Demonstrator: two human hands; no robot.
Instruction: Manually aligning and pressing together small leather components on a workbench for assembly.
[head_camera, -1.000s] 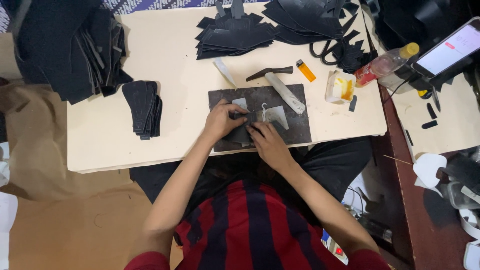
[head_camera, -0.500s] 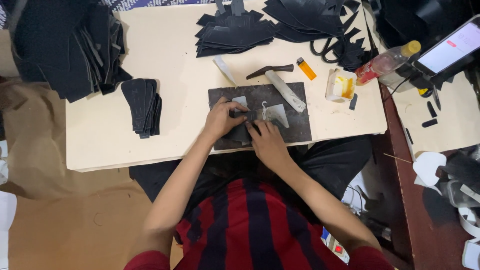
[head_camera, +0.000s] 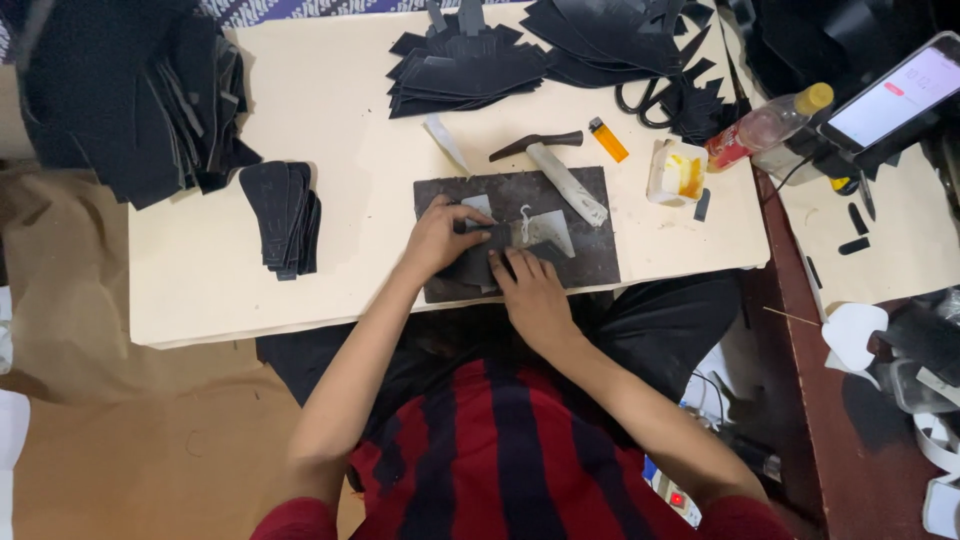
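A cream-topped table fills most of my view, with brown paper on the floor to the left and a cluttered dark-red bench to the right. Near the table's front edge lies a dark rectangular work slab, and both hands meet on it.

My left hand is curled, its fingertips pinching and pressing down on a small black cut piece that lies flat on the left half of the slab. My right hand lies just beside it, fingers spread flat, holding down the same piece from the near side. Just to the right of the fingers lies a pale grey pattern piece.

I judge the black piece light, thin and limp, like leather or a synthetic sheet: it should bend easily and slide on the slab if not pinned. I would hold it at the edges with fingertips and keep one palm flat on it.

Farther back on the slab, a hammer rests with its pale handle across the far right corner. An orange lighter and a small open tub of yellow glue lie beyond it. Stacks of black cut pieces sit at the far edge, and another small stack lies to the left.
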